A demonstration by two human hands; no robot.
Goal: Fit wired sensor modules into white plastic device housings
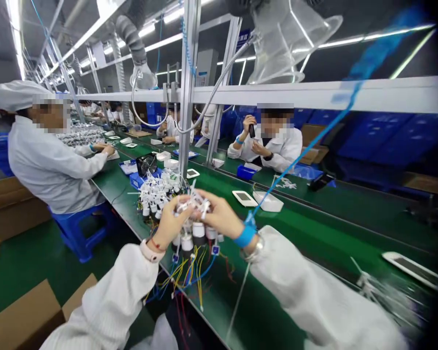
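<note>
White sleeve of a co-worker [51, 165] at far left, seated. Centre frame, both my grips narrow: left hand [171, 222] and right hand [219, 214] pinch a bundle of white wired parts [195, 205] above the green worktop [314, 228], held up, seemingly so the coloured wires [191, 274] hang free. White tray [268, 201] lies just right.

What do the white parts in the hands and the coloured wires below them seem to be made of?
The white parts look like moulded plastic, smooth and pale with a soft sheen, though motion blur hides fine detail. The coloured wires look plastic-insulated, thin and bending freely; any metal core is hidden.
</note>
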